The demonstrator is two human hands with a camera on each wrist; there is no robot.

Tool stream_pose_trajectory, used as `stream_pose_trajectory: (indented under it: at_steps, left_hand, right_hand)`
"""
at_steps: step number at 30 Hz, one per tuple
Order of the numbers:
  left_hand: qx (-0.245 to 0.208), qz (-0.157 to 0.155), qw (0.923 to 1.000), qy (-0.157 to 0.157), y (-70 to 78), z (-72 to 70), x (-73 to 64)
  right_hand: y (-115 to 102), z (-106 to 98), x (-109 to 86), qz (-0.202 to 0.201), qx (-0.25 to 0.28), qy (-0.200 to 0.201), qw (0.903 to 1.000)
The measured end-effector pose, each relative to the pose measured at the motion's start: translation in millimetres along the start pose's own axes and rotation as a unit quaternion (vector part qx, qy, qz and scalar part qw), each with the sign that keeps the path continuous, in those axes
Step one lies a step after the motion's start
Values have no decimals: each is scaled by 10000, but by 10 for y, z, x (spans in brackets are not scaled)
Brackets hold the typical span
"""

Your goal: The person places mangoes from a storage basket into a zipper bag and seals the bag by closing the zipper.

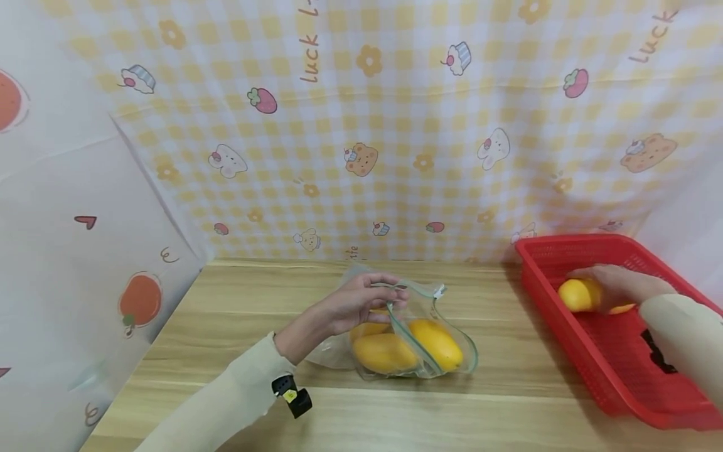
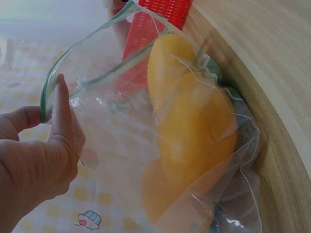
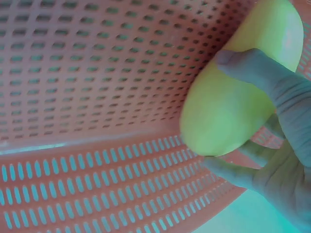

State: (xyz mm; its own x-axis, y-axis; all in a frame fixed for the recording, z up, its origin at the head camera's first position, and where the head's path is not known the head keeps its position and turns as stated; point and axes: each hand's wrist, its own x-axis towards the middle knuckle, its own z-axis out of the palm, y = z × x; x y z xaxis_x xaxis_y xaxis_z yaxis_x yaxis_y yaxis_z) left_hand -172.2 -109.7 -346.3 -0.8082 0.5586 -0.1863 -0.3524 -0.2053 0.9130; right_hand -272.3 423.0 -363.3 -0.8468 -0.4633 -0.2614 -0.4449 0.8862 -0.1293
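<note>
On the table, a clear zip bag [image 1: 333,355] with a green seal stands with its mouth spread, holding several yellow mangoes [image 1: 385,353]. My left hand [image 1: 356,302] pinches the bag's rim between thumb and fingers; the left wrist view shows the thumb outside and fingers inside the green-edged opening. Over at the right, my right hand [image 1: 618,282] grips a mango [image 1: 577,295] inside the red basket [image 1: 559,342]. In the right wrist view that mango [image 3: 228,107] lies between the thumb and fingers, close to the perforated wall. Part of another yellow mango [image 1: 624,309] shows beside the hand.
The wooden table [image 1: 429,420] meets a checked yellow-and-white cloth [image 1: 395,188] at its back edge. A white printed sheet [image 1: 68,263] hangs along the left side. The basket's raised rim stands between the bag and my right hand.
</note>
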Motion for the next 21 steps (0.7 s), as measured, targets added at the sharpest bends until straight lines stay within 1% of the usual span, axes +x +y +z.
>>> stream_pose_trajectory:
  at_steps: [3, 5, 7, 9, 13, 19, 21]
  left_hand:
    - [-3, 1, 10000, -8, 2, -5, -9]
    - [4, -2, 10000, -2, 5, -5, -18]
    - [8, -4, 10000, 15, 9, -3, -30]
    - [11, -3, 10000, 31, 9, -7, -36]
    - [15, 22, 10000, 4, 6, -19, -38]
    - [-32, 51, 10000, -61, -7, -28, -36]
    - [-36, 60, 10000, -59, -6, -26, -43]
  right_hand:
    - [-19, -34, 13, 88, 367, -260, 9989]
    - [-29, -63, 11, 281, 642, -375, 9968]
    - [-44, -96, 7, 419, 786, -427, 9951]
    - [-66, -128, -1, 444, 798, -426, 9949]
    - [-105, -165, -27, 261, 611, -285, 9974]
    - [-117, -173, -115, 155, 707, -147, 9973]
    - [-110, -185, -137, 75, 649, -72, 9978]
